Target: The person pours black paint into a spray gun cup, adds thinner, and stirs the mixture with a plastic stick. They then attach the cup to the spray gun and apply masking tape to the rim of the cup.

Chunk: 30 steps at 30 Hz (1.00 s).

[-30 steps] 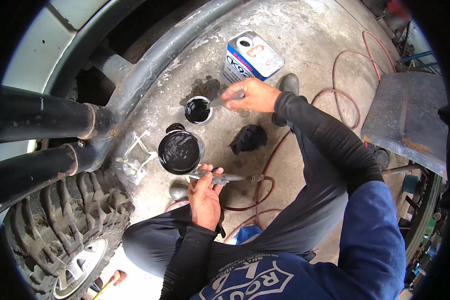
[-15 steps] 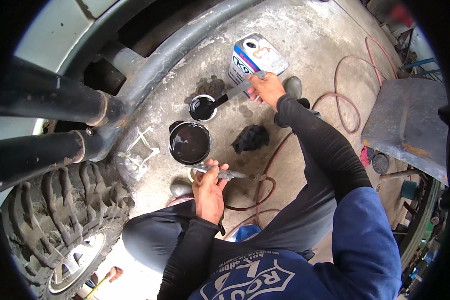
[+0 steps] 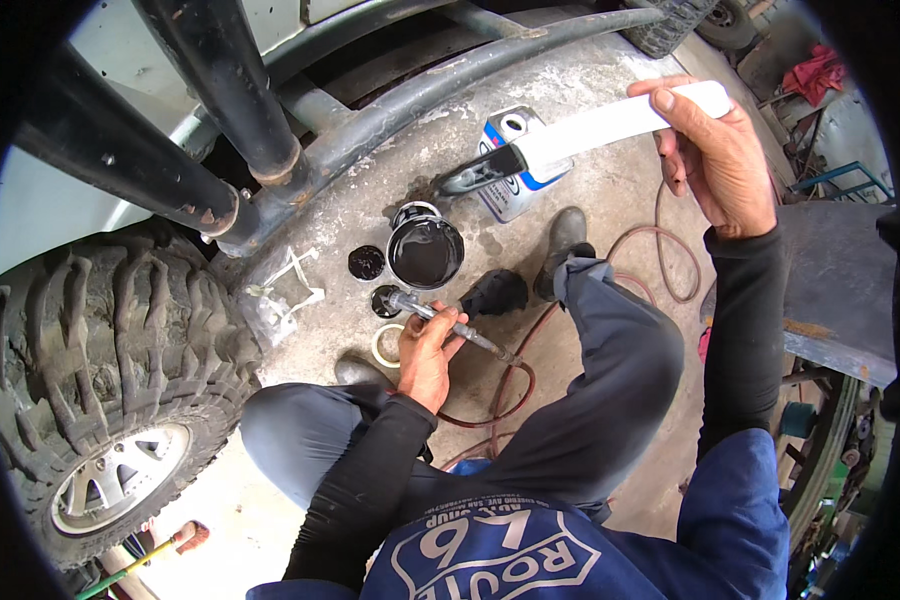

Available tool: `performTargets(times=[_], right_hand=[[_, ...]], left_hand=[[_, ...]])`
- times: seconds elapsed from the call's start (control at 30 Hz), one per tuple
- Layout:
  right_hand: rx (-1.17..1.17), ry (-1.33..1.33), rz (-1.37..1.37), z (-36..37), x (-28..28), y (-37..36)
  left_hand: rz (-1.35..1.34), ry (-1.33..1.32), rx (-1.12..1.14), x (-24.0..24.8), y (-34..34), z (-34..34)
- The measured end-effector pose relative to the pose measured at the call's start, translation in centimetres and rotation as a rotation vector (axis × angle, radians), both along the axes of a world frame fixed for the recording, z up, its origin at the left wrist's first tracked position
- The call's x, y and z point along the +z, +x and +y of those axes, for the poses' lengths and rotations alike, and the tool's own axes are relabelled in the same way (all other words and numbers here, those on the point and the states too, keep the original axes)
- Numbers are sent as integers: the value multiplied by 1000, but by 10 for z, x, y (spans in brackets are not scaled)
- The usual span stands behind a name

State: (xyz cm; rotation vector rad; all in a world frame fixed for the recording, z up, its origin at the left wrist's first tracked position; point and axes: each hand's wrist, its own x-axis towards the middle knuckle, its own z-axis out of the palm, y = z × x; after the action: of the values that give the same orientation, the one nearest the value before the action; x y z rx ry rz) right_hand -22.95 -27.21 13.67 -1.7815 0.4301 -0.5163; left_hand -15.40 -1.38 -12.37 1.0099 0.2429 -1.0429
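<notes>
My right hand (image 3: 718,150) is raised, pinching the white end of a long flat stirring stick (image 3: 610,125). The stick's other end is coated in black paint and crosses in front of a rectangular metal can (image 3: 508,200). My left hand (image 3: 428,355) grips a spray gun (image 3: 468,332) with a hose at its lower end. Just beyond it is a round cup (image 3: 460,255) of black paint; it looks joined to the gun, though the joint is hard to see. A smaller paint can (image 3: 413,211) shows partly behind the cup.
Two black round pieces (image 3: 366,262), a tape roll (image 3: 384,347) and a black cloth (image 3: 497,293) lie on the concrete. A reddish hose (image 3: 525,385) loops by my legs. A big tyre (image 3: 100,350) and black tubular bars (image 3: 130,150) stand left; a metal panel (image 3: 840,280) is at right.
The stick has come up out of the small can and my right hand has risen to the right. My left hand has moved slightly right; the cup now overlaps the small can. The view has shifted.
</notes>
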Motion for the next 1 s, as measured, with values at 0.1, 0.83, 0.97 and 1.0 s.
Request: performTargets(times=[0.1, 0.83, 0.97, 1.0], right_hand=[[50, -195, 76, 28, 12, 11], [180, -247, 330, 52, -118, 70], [147, -8, 309, 42, -117, 73], [126, 26, 340, 39, -115, 72]], left_hand=[[-18, -22, -33, 1, 0, 6], [-17, 2, -64, 3, 2, 4], [-16, -13, -78, 4, 3, 3], [-15, -17, -80, 4, 3, 2]])
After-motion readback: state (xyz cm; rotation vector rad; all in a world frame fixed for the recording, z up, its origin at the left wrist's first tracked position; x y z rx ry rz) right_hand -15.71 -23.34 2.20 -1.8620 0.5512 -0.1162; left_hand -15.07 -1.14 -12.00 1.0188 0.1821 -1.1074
